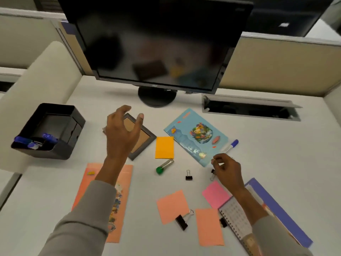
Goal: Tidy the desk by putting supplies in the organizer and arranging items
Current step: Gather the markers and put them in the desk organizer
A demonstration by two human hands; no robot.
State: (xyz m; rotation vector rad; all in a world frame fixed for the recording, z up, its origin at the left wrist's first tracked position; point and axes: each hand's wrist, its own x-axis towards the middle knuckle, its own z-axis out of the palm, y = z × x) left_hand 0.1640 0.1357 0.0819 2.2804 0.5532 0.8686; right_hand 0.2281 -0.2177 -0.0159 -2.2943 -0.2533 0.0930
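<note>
Sleeves nearest. Left hand (pixel 121 133) spread, empty, above picture frame (pixel 137 137); right hand (pixel 227 169) pinching binder clip (pixel 212 173). Organizer (pixel 49 130) far left of frame: clip may drop crossing.

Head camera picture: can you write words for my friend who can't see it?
Two hands hover over a messy white desk: the left hand spread open above a picture frame, the right hand pinching something small. Sticky notes, binder clips, markers and booklets lie around; a black organizer holds blue markers.
</note>
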